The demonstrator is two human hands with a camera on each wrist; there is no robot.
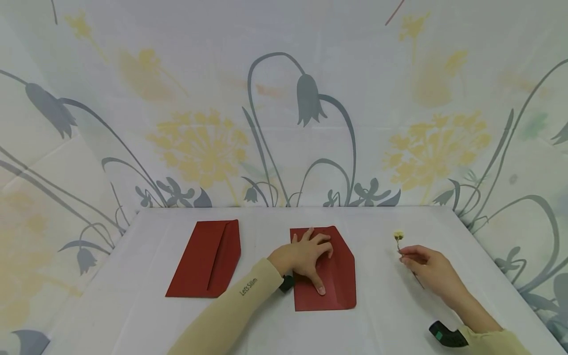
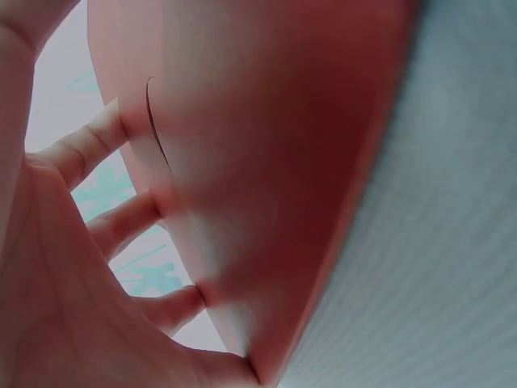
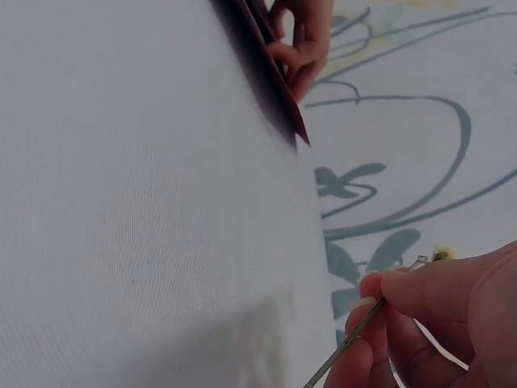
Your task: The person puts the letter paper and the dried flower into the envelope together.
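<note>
My left hand (image 1: 306, 257) rests on a red envelope (image 1: 339, 288) in the middle of the table. Its fingers are spread, with the thumb toward the near side and the fingertips on the paper; the left wrist view shows them along the envelope's surface (image 2: 242, 162). The envelope's flap points right and lies unfolded. Off to the right, my right hand (image 1: 430, 273) pinches a thin stem between thumb and fingers. It carries a small pale-yellow flower (image 1: 398, 235), blossom upward, above the white cloth. In the right wrist view the green stem (image 3: 347, 343) runs down below the fingertips.
A second red envelope (image 1: 195, 264) lies to the left, its flap side toward the right. White cloth (image 1: 377, 325) covers the table, and a flower-patterned curtain (image 1: 279, 148) stands behind it. A black wrist device (image 1: 447, 335) shows by the right sleeve.
</note>
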